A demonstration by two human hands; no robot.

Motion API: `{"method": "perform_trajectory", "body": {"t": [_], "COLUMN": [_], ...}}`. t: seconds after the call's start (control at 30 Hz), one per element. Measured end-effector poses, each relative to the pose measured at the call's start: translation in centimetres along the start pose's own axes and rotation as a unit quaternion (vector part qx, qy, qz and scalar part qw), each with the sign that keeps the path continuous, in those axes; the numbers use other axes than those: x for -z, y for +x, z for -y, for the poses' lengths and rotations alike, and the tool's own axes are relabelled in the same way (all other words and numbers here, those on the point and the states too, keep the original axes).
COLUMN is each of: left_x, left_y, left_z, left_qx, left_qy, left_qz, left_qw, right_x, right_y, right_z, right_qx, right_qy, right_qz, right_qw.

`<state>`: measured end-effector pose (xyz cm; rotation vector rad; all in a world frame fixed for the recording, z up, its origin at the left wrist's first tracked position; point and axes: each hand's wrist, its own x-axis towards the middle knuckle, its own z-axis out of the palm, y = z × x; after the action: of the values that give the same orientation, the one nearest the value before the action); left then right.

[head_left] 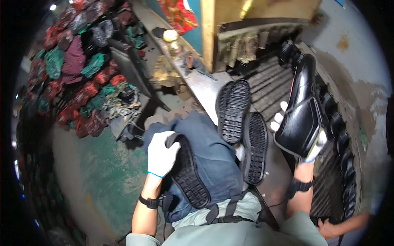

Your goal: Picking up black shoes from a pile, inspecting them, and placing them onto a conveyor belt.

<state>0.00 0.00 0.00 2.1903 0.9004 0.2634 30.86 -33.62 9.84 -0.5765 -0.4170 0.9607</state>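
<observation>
My left hand [161, 155], in a white glove, grips a black rubber shoe sole [190, 177] near one end. The sole lies over my lap with its ridged tread facing up. My right hand [317, 148], also gloved, holds a black leather shoe upper [299, 112], fingers on one side and thumb on the other. Its stitching and a line of red along one edge show. Between my hands, two overlapping black soles [236, 111] lie tread up on the bench. Another sole [255, 148] sits beside them, closer to me.
A ribbed dark rack [269, 80] runs along the right, lined with black shoes [344, 143]. Another person's hand [328, 228] reaches in at lower right. Red and green plastic bundles [92, 102] heap up at left. A jar [175, 50] and pliers [190, 62] stand on the far ledge.
</observation>
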Motion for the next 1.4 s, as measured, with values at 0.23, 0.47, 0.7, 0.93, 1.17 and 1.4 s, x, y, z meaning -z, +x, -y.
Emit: {"method": "perform_trajectory", "body": {"t": [0.23,0.47,0.7,0.93,1.17,1.4], "left_x": [3.3,7.7,6.6,6.9,7.9,7.9], "left_y": [-3.4,0.9,1.0,1.3,1.5,1.6], "left_z": [0.5,-2.4,-2.9,-2.6,-3.2,-3.5], "left_qx": [0.087,-0.164,-0.061,-0.144,-0.152,-0.126], "left_qy": [-0.711,-0.534,-0.696,-0.641,-0.593,-0.595], "left_qz": [0.175,0.168,0.15,0.178,0.198,0.185], "left_qw": [0.675,0.813,0.699,0.732,0.765,0.772], "right_x": [-3.2,-9.4,-11.7,-10.1,-10.0,-9.4], "right_y": [-3.0,-3.2,-4.4,-5.6,-4.4,-4.2], "right_z": [-10.8,-13.6,-16.3,-18.0,-18.1,-18.6], "right_qx": [-0.093,-0.03,-0.127,-0.042,0.007,-0.053], "right_qy": [0.107,-0.258,-0.326,-0.49,-0.54,-0.474], "right_qz": [-0.297,0.006,-0.055,0.102,0.151,0.131], "right_qw": [0.944,0.966,0.935,0.865,0.828,0.869]}}
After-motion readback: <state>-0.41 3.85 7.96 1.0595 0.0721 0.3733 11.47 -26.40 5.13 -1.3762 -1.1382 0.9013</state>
